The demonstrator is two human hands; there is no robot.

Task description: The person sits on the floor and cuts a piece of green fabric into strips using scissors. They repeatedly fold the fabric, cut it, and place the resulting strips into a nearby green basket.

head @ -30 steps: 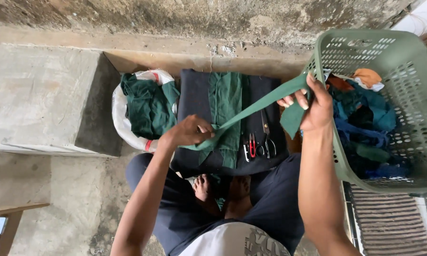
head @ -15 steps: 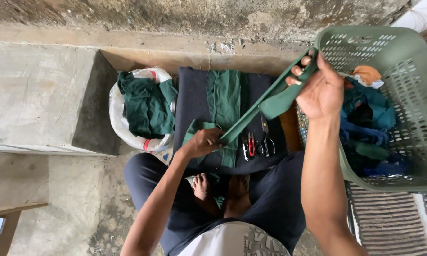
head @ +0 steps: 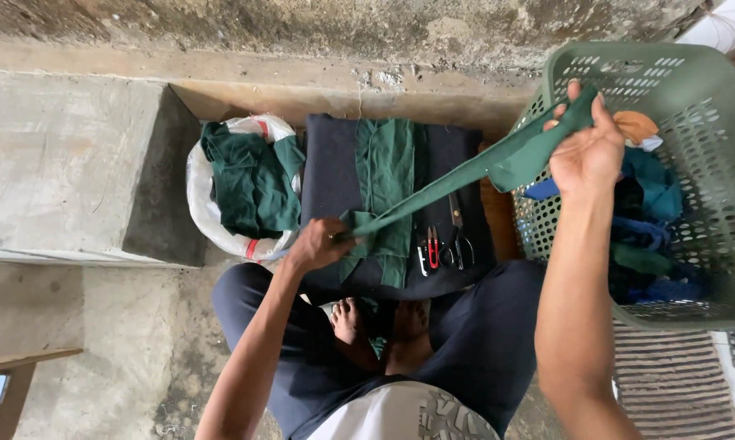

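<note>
a: what have your hands got?

b: my left hand (head: 318,243) is pinched shut on the low end of a green fabric strip (head: 441,189), down over the dark cloth pad (head: 335,175). my right hand (head: 587,147) is clenched on the upper end, raised in front of the green laundry basket (head: 693,90).

a: and the strip?

b: stretched taut between both fists, slanting above the scissors (head: 457,232) and folded green cloth (head: 388,163). a white sack of green fabric (head: 245,175) sits left of the pad.

one green basket (head: 693,122) — one white sack (head: 200,200), two hands (head: 583,155)
</note>
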